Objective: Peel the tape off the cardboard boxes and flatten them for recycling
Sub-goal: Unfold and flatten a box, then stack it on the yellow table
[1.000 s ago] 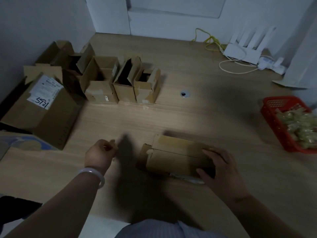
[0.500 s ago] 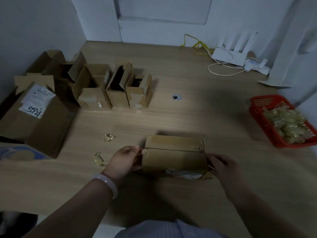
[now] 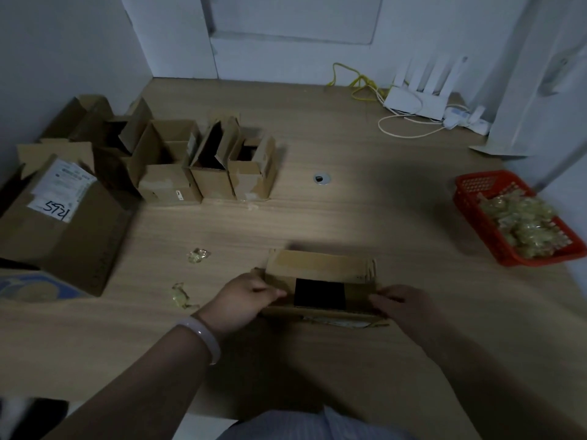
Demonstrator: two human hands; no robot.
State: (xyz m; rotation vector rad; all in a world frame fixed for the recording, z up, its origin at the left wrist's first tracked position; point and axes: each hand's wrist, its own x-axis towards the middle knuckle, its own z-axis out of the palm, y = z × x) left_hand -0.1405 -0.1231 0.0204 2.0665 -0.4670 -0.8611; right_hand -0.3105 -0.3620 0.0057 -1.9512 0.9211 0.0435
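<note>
- At 6 o'clock on the light wooden tabletop [image 3: 349, 217], close to the person, a small brown cardboard box [image 3: 319, 268] sits with its top open, its far flap standing up and a dark inside showing.
- The left hand [image 3: 244, 301], a pale bangle [image 3: 203, 338] on its wrist, grips the box's left end, its thumb reaching over the top edge.
- The right hand [image 3: 403, 304] holds the right end, its fingers bent over that edge.
- A loose strip of clear tape [image 3: 336, 322] hangs along the box's near side, at the bottom.
- Two crumpled yellowish tape scraps lie on the table toward 8 o'clock of the box, one farther off [image 3: 198, 255] and one nearer the left wrist [image 3: 180, 295].
- At 10 o'clock, a row of open brown cartons [image 3: 168, 182] stands side by side, flaps up.
- At 9 o'clock, a larger brown carton with a white shipping label [image 3: 63, 223] lies tilted, just beside that row.
- At 3 o'clock, a red plastic mesh basket [image 3: 476, 198] holds a heap of wadded yellowish tape.
- At 1 o'clock, against the wall, a white router with upright antennas [image 3: 416, 100] sits beside a yellow cable [image 3: 359, 87].
- A small round metal grommet [image 3: 321, 178] is set in the tabletop at 12 o'clock of the held box.
</note>
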